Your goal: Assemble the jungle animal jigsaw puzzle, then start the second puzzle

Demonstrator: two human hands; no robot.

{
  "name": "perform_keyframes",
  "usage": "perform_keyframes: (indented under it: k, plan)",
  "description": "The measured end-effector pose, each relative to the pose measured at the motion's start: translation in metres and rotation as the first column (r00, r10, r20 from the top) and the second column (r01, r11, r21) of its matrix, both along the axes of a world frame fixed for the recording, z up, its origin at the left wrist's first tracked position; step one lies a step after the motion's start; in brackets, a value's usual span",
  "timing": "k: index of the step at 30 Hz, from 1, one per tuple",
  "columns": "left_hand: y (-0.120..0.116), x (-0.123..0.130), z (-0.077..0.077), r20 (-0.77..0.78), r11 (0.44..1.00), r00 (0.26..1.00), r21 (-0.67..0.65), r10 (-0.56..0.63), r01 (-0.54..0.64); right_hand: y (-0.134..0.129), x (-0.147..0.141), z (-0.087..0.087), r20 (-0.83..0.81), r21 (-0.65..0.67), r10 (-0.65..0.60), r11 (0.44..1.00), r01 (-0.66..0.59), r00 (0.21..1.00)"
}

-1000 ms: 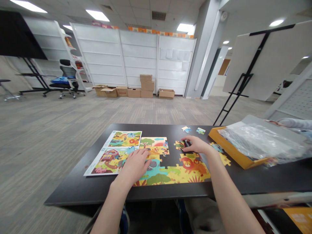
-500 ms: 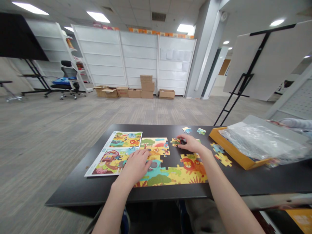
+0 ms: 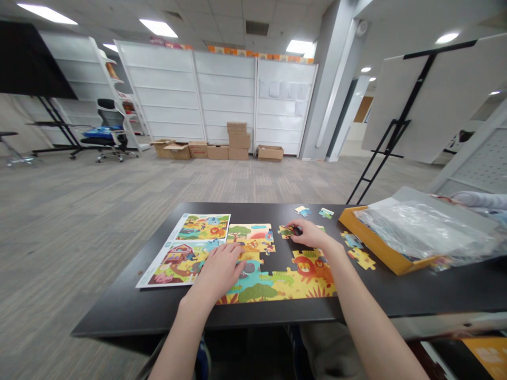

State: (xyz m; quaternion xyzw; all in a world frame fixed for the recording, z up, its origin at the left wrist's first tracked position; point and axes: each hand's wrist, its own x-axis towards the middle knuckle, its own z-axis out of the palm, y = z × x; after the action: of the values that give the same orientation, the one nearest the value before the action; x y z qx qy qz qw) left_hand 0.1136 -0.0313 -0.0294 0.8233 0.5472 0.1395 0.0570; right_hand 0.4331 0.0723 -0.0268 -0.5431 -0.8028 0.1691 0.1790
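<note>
Right hand [image 3: 312, 236] narrowed, its fingertips [image 3: 304, 227] curled down onto a small piece [image 3: 285, 231] on the black desk [image 3: 253, 211]; whether they grip it or only press it cannot be told. The piece lies apart from the puzzle [image 3: 277, 287], just right of its upper section, with bare desk between. Left hand [image 3: 219, 269] open and flat, palm down over the puzzle's left part, its fingers resting on the pieces as if steadying them. The puzzle forms a partial rectangle, with a dark gap in its middle. Two loose pieces [image 3: 303, 211] lie near the far edge of the desk, and two more [image 3: 362, 259] lie between the puzzle and an orange tray [image 3: 380, 237], which is partly covered by a plastic bag [image 3: 423, 227]. Left of the puzzle, a printed sheet [image 3: 184, 258] lies flat, its right edge just beside the puzzle and within easy view of both hands, its pictures facing up. A pale sleeve [image 3: 479, 199] enters at far right, beyond the bag.
</note>
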Motion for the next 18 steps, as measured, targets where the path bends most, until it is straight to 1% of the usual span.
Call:
perform_keyframes:
  k: [5,8,11,15,16,18]
  plan:
    - [0.0,0.001,0.003,-0.034,1.0,0.999,-0.017,0.0,0.0,0.002,0.005,-0.006,0.039,0.016,0.031,0.999,-0.031,0.999]
    - [-0.001,0.002,0.003,-0.036,1.0,0.999,-0.021,0.006,-0.007,0.003,0.005,-0.006,0.087,0.042,-0.009,0.999,0.006,0.996]
    - [-0.001,0.002,0.002,-0.034,1.0,0.999,-0.015,0.018,-0.018,0.006,0.004,-0.005,0.129,0.118,-0.096,0.99,0.081,0.987]
    - [-0.001,0.002,0.001,-0.03,1.0,1.0,-0.009,0.007,-0.007,0.012,0.005,-0.008,0.193,0.232,-0.296,0.94,0.249,0.936]
    - [-0.001,0.002,0.001,-0.03,1.0,1.0,-0.008,0.004,-0.004,0.013,0.006,-0.009,0.211,0.235,-0.336,0.929,0.286,0.918]
    - [-0.001,0.002,0.003,-0.035,1.0,0.999,-0.009,0.007,-0.007,0.014,0.007,-0.012,0.244,0.207,-0.376,0.921,0.331,0.894]
